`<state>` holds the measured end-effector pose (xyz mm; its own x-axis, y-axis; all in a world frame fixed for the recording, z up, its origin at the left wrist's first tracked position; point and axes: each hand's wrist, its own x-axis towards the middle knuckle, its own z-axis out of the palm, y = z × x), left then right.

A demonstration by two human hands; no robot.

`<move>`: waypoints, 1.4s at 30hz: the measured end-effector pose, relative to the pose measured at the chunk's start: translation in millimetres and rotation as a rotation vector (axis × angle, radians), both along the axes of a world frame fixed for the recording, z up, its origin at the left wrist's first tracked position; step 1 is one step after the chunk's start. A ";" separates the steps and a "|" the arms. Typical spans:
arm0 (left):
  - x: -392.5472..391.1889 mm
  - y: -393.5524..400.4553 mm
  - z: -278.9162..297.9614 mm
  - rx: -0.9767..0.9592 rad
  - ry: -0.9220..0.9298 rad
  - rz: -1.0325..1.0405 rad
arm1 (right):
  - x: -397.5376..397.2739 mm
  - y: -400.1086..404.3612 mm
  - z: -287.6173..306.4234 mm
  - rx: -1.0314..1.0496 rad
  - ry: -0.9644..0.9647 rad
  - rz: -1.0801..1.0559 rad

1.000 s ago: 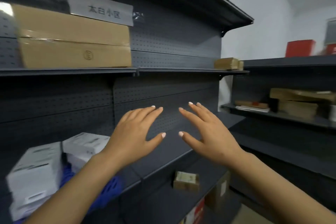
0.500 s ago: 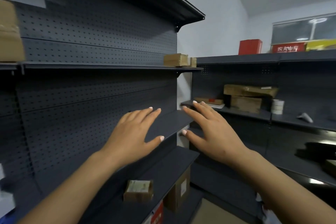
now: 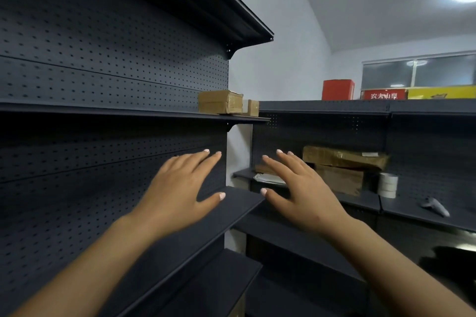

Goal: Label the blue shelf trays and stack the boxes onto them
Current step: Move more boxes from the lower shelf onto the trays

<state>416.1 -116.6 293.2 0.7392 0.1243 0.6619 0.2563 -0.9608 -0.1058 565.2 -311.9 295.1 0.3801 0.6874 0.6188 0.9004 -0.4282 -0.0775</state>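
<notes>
We see the taped cardboard boxes (image 3: pixel 345 162) on the corner shelf (image 3: pixel 360 203) at 2 o'clock: likely stiff, light, best gripped at opposite sides. Our left hand (image 3: pixel 180 188) and right hand (image 3: pixel 301 190) are spread, holding nothing.

Dark grey shelving (image 3: pixel 231 211), back panel (image 3: pixel 103 64) dotted with a regular perforation grid. Tan cardboard box (image 3: pixel 220 101) at 12 o'clock. Red box (image 3: pixel 338 89) at 1 o'clock, beside a red carton with white characters (image 3: pixel 383 95) and a yellow carton (image 3: pixel 440 92). White tape rolls (image 3: pixel 387 185) at 3 o'clock. Pale pink nails on both hands.
</notes>
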 end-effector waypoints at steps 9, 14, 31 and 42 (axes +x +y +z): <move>118.0 40.0 20.6 0.005 -0.058 0.034 | 131.0 50.5 15.2 0.049 -0.001 0.078; 187.5 47.0 15.6 -0.001 -0.110 0.138 | 216.5 72.8 20.9 0.036 -0.051 0.144; 332.6 102.9 88.8 0.249 -0.251 0.524 | 391.4 200.8 62.1 0.079 -0.121 0.487; 396.6 152.8 138.1 0.311 -0.321 0.785 | 438.1 272.8 84.8 0.158 -0.147 0.559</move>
<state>812.7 36.2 431.4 0.2913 0.2963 0.9096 0.8883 -0.4367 -0.1422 1003.3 -39.1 379.9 -0.1102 0.6537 0.7486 0.9919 0.1204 0.0408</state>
